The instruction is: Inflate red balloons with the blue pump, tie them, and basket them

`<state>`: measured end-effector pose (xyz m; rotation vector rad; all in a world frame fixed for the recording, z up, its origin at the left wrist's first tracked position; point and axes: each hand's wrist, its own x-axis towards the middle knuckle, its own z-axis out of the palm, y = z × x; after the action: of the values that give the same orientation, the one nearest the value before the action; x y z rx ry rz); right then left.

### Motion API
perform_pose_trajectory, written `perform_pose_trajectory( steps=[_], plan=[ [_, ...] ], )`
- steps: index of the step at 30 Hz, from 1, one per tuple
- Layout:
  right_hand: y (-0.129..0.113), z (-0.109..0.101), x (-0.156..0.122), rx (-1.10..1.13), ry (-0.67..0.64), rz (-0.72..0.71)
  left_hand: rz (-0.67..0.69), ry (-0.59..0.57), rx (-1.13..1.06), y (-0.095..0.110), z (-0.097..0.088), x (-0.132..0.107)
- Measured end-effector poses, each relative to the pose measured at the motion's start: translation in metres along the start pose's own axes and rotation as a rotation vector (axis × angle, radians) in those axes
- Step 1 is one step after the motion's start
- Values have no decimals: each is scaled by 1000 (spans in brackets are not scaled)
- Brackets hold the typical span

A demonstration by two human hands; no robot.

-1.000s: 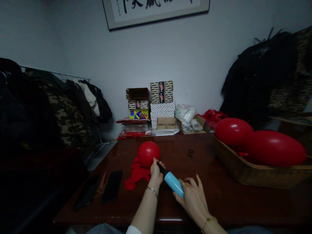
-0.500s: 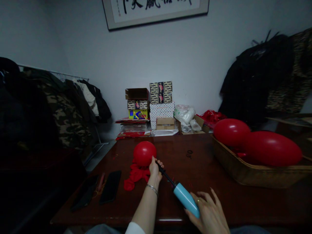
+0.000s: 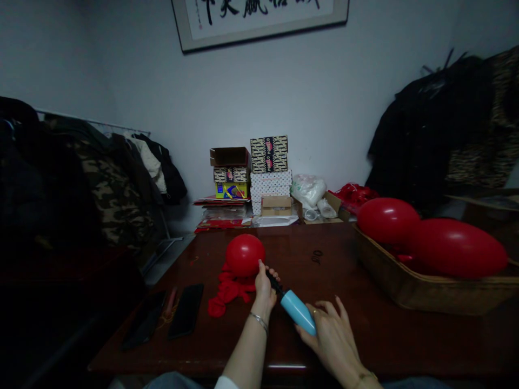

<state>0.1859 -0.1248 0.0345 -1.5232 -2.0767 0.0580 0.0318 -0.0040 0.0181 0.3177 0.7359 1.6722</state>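
Up on the wall, the framed writing (image 3: pixel 259 16) has big black brush letters. The left hand (image 3: pixel 264 285) pinches the small red balloon (image 3: pixel 245 255) onto the blue pump (image 3: pixel 298 312). The right hand (image 3: pixel 330 335), fingers curled around the pump's end, has pushed it back in. The table (image 3: pixel 324 270) is bare between the hands and the basket (image 3: pixel 425 286).

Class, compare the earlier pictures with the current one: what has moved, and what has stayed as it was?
The right hand has pushed the blue pump barrel forward toward the small red balloon, after drawing it back half a second ago, so less of the black rod shows. The left hand still grips the pump's nozzle at the balloon's neck. The pile of flat balloons, the phones and the basket have not moved.
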Motion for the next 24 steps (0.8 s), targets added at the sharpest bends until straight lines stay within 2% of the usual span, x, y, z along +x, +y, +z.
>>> perform_pose_trajectory(
  steps=[6, 14, 18, 24],
  plan=[
    [-7, 9, 19, -15, -9, -7, 13, -12, -7, 0, -5, 3],
    [-8, 11, 8, -38, -2, 9, -16, 34, 14, 1, -12, 10],
    [2, 7, -7, -62, 15, -21, -24, 47, -14, 5, -12, 12],
    [35, 10, -38, -144, 79, -166, -19, 82, -21, 15, -11, 15]
  ],
)
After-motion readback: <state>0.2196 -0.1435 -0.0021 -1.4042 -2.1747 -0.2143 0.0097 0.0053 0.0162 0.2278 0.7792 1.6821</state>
